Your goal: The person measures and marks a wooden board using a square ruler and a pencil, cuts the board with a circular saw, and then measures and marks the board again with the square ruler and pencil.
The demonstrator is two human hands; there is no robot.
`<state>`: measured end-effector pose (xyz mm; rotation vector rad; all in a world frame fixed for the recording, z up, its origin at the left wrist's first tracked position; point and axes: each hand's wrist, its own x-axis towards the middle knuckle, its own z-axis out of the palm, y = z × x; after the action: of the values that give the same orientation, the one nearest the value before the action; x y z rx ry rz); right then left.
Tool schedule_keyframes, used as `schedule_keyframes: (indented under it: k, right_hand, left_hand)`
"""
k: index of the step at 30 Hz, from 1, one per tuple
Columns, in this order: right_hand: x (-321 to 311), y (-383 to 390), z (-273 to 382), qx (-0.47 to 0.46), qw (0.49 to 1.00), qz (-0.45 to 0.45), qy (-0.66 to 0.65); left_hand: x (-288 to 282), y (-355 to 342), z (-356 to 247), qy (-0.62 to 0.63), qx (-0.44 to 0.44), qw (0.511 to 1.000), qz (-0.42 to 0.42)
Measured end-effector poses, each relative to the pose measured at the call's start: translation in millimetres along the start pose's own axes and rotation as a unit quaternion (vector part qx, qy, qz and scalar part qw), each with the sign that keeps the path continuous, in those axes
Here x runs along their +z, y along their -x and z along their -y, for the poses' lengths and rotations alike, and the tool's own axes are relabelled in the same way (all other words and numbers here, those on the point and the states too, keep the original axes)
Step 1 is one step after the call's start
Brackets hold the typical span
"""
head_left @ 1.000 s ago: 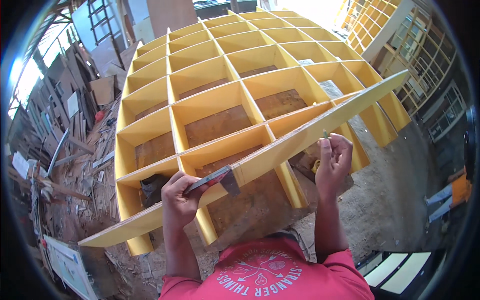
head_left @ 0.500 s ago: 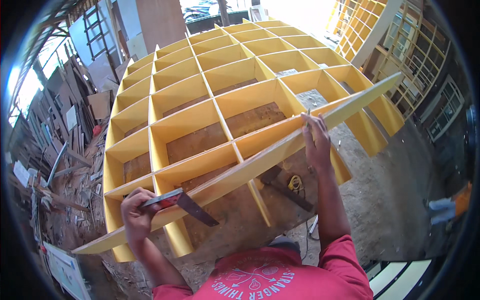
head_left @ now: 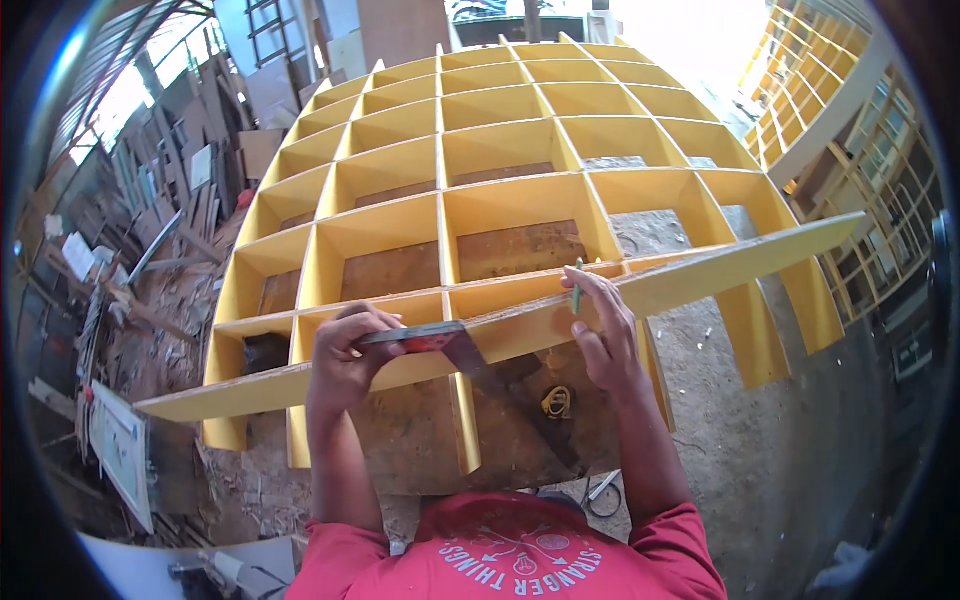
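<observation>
A long pale-yellow board [head_left: 740,265] lies slanted across the near part of a yellow plywood grid frame [head_left: 500,140]. My left hand [head_left: 345,355] grips a square with a grey-and-red stock [head_left: 420,338] on the board's top edge; its dark blade [head_left: 465,355] hangs over the near face. My right hand [head_left: 610,340] holds a thin green pencil [head_left: 577,290] near that edge, right of the square. Below, a yellow coiled item [head_left: 556,404] and a long dark tool [head_left: 545,440] lie on a brown sheet [head_left: 400,450].
Leaning boards and scrap [head_left: 180,160] crowd the left. A white-topped panel [head_left: 120,450] stands at lower left. Upright yellow grids [head_left: 800,80] and a lattice frame [head_left: 885,200] are at the right. A ladder [head_left: 268,30] leans at the back, and a cable [head_left: 605,505] lies below.
The view has shifted. Since half a second ago my left hand has moved rightward along the board with the square, and my right hand with the pencil has come closer to it, lower in view.
</observation>
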<state>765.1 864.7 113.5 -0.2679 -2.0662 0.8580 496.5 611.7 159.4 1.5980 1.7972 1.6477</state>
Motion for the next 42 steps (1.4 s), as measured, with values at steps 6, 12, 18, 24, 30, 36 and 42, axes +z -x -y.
schedule_keyframes:
  k: [6, 12, 18, 24, 30, 36, 42]
  right_hand:
    - [-4.6, 9.5, -2.5, 0.048, 0.997, -0.006, -0.053]
    - [-1.9, 7.4, 2.1, 0.116, 0.989, -0.033, -0.09]
    - [1.3, 15.9, -13.2, 0.083, 0.967, -0.152, -0.185]
    - [-10.8, 62.5, -8.1, 0.128, 0.954, -0.257, -0.08]
    - [-13.0, 103.5, -16.1, 0.187, 0.952, -0.241, 0.005]
    - [2.5, 108.9, -5.2, 0.266, 0.942, -0.206, -0.011]
    - [23.9, 125.2, -31.2, 0.3, 0.933, -0.196, -0.016]
  left_hand:
    - [10.9, -3.6, -9.7, -0.025, -0.004, 0.999, -0.044]
    - [106.0, -51.2, -11.9, -0.024, -0.022, 0.999, 0.002]
    - [121.9, -54.7, -2.1, -0.124, -0.003, 0.991, 0.038]
    - [119.6, -48.5, 6.5, -0.15, -0.007, 0.988, 0.031]
    - [121.3, -48.3, 5.9, -0.118, -0.021, 0.992, 0.024]
    - [124.6, -45.8, 5.9, -0.129, 0.0, 0.992, 0.017]
    - [126.3, -44.9, 6.9, -0.152, 0.002, 0.988, 0.007]
